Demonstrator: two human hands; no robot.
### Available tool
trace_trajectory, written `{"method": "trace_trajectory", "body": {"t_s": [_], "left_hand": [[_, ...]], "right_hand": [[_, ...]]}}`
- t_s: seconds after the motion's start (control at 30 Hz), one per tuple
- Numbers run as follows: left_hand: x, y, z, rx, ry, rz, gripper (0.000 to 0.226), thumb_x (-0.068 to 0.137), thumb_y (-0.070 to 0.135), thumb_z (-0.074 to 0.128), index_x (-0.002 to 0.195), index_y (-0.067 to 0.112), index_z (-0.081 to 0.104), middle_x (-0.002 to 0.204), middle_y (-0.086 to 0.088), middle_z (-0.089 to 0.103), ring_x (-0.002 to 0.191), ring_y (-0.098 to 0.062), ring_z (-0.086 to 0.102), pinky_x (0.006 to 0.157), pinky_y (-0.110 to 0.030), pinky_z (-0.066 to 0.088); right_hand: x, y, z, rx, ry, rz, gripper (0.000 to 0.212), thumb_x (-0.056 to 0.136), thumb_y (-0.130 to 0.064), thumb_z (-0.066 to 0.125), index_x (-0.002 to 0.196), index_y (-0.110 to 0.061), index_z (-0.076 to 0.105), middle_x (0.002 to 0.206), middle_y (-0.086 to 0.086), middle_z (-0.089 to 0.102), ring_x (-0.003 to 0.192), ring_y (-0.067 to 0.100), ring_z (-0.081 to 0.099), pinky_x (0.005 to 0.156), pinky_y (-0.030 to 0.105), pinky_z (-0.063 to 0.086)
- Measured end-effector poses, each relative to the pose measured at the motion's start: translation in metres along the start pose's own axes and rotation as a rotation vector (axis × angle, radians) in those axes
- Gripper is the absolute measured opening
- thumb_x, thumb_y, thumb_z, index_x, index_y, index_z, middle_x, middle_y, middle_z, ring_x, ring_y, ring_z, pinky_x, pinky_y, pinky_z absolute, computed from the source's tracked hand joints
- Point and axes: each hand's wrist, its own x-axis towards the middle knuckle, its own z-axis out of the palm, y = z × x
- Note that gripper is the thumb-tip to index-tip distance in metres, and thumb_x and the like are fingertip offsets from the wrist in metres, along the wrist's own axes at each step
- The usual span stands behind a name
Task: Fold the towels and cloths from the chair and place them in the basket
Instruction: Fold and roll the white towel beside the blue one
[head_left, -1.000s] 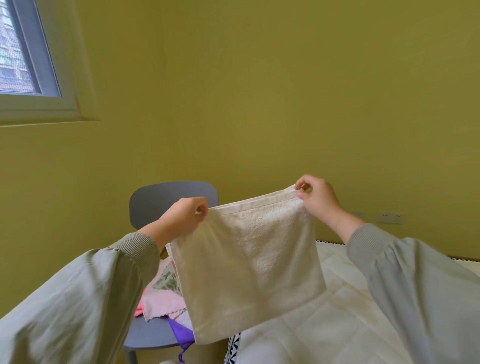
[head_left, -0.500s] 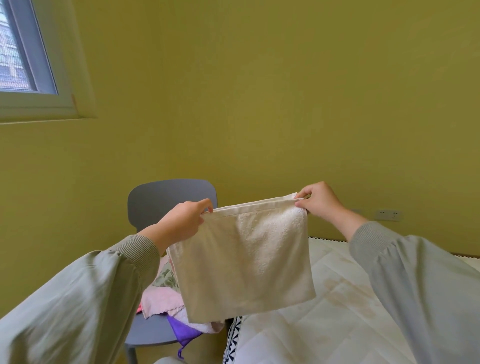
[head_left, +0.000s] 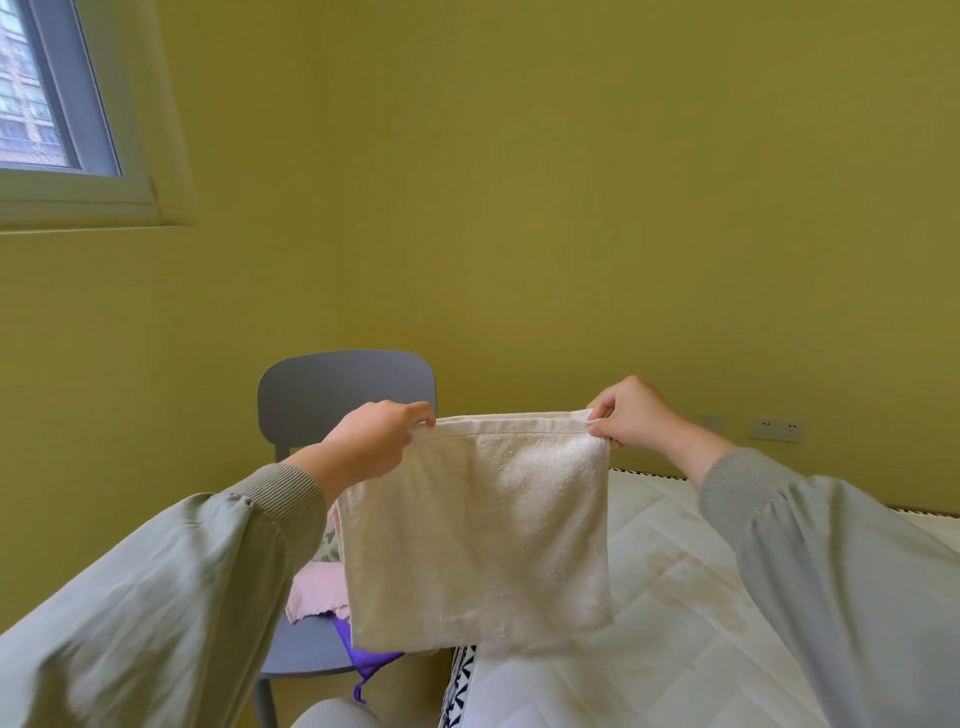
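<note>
A cream towel (head_left: 478, 535) hangs in the air in front of me, folded double and held by its top edge. My left hand (head_left: 371, 447) pinches the top left corner. My right hand (head_left: 631, 415) pinches the top right corner. Behind the towel stands a grey chair (head_left: 343, 395) with a pink cloth (head_left: 314, 592), a patterned cloth and a purple cloth (head_left: 366, 660) on its seat. No basket is in view.
A white quilted mattress (head_left: 675, 623) lies to the right, under the towel's lower edge, with a black-and-white patterned side. Yellow-green walls meet behind the chair. A window (head_left: 47, 104) is at the upper left, and wall sockets (head_left: 774, 430) sit low on the right.
Both hands have come lower and level, so the towel's top edge is now horizontal. The towel hangs shorter and squarer than a second ago, and has shifted right toward the mattress.
</note>
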Motion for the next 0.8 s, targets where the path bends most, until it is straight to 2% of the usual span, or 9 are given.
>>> {"method": "trace_trajectory", "body": {"t_s": [0.03,0.1,0.13,0.27,0.37,0.53,0.7,0.8], "left_hand": [[0.000,0.000,0.001,0.004,0.002,0.007,0.046,0.090,0.001,0.043,0.121,0.033,0.051,0.106,0.004,0.066,0.082,-0.018,0.053,0.063,-0.030,0.045],[0.000,0.000,0.000,0.011,0.014,0.025,0.046,0.090,0.001,0.044,0.121,0.033,0.052,0.105,0.004,0.067,0.087,-0.020,0.056,0.064,-0.029,0.044],[0.000,0.000,0.000,0.012,0.024,0.031,0.045,0.090,0.002,0.044,0.121,0.034,0.053,0.106,0.004,0.067,0.089,-0.021,0.058,0.065,-0.029,0.044],[-0.002,-0.002,-0.002,0.046,0.029,0.038,0.041,0.091,0.004,0.043,0.119,0.032,0.053,0.105,0.005,0.067,0.089,-0.022,0.058,0.064,-0.029,0.041],[-0.003,-0.004,-0.004,0.094,0.036,0.038,0.031,0.093,0.007,0.043,0.113,0.028,0.053,0.103,0.005,0.066,0.084,-0.022,0.057,0.064,-0.030,0.043],[-0.005,-0.005,-0.009,0.094,0.013,0.027,0.020,0.097,0.014,0.041,0.108,0.023,0.055,0.097,0.000,0.064,0.082,-0.023,0.055,0.065,-0.032,0.045],[-0.002,-0.002,-0.010,-0.071,0.028,-0.073,0.019,0.097,0.010,0.039,0.107,0.019,0.052,0.097,-0.003,0.061,0.082,-0.027,0.053,0.067,-0.034,0.045],[0.001,0.002,-0.012,-0.149,0.032,-0.081,0.020,0.095,0.005,0.037,0.101,0.021,0.046,0.098,-0.002,0.060,0.080,-0.026,0.053,0.067,-0.034,0.045]], "right_hand": [[0.000,0.000,0.001,-0.039,-0.014,-0.018,0.019,0.075,0.001,0.068,0.059,-0.008,0.065,0.096,0.009,0.071,0.056,0.005,0.061,0.060,0.025,0.049],[-0.001,0.002,0.004,-0.117,-0.038,-0.048,0.011,0.073,0.002,0.062,0.063,0.000,0.067,0.098,0.012,0.072,0.080,0.020,0.066,0.069,0.033,0.053],[-0.001,0.003,0.005,-0.147,-0.047,-0.056,0.010,0.073,0.001,0.061,0.066,0.001,0.068,0.093,0.012,0.072,0.084,0.025,0.065,0.071,0.033,0.052],[-0.004,0.002,0.007,-0.195,-0.065,-0.068,0.011,0.076,-0.005,0.063,0.070,-0.007,0.071,0.069,-0.004,0.064,0.067,0.013,0.057,0.055,0.021,0.041],[-0.004,0.001,0.009,-0.167,-0.050,-0.081,0.013,0.077,-0.007,0.063,0.067,-0.015,0.068,0.066,-0.010,0.061,0.066,0.011,0.056,0.057,0.023,0.041],[-0.003,-0.001,0.008,-0.125,0.026,-0.062,0.009,0.078,-0.011,0.065,0.069,-0.013,0.066,0.063,-0.008,0.058,0.059,0.010,0.050,0.053,0.023,0.037],[0.003,-0.001,0.006,-0.078,0.246,-0.015,0.003,0.083,-0.017,0.064,0.081,-0.014,0.064,0.072,-0.002,0.057,0.072,0.021,0.054,0.059,0.027,0.036],[0.007,0.000,0.007,-0.084,0.276,0.002,0.011,0.088,-0.017,0.061,0.098,-0.012,0.065,0.087,0.003,0.060,0.084,0.024,0.056,0.069,0.027,0.038]]}}
